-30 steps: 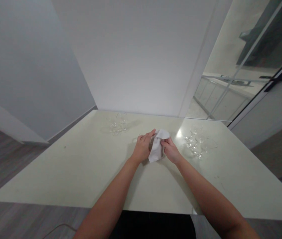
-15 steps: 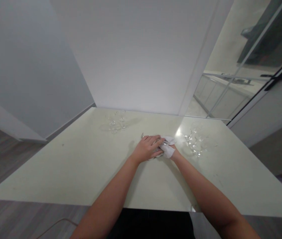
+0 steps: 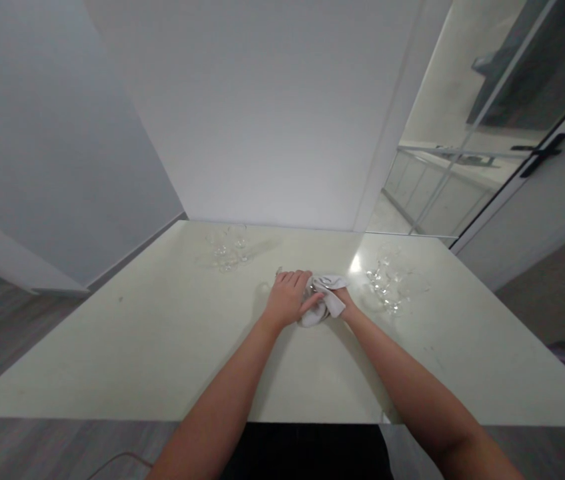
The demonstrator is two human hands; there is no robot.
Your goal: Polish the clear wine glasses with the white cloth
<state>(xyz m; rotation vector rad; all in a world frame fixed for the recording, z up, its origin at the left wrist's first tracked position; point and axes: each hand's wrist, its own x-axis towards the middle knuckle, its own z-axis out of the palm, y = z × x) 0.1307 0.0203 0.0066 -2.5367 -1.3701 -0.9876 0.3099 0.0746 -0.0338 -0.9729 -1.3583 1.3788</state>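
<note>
Over the middle of a pale table [image 3: 137,347], my left hand [image 3: 287,297] is closed around a clear glass [image 3: 279,273], of which only a bit of rim shows past the fingers. My right hand [image 3: 343,305] is mostly hidden behind a white cloth [image 3: 323,305] that it presses against the glass. The cloth is bunched between both hands.
Clear stemmed glasses stand in two groups: one at the back left [image 3: 227,250] and one to the right [image 3: 387,287] of my hands. A white wall rises behind the table. A glass partition with a dark handle [image 3: 537,157] is at the right. Grey wood floor surrounds the table.
The cloth, which hung loose between my hands, is now bunched up. My left hand has closed over the glass, and my right hand has slipped under the cloth. The view tilted a little.
</note>
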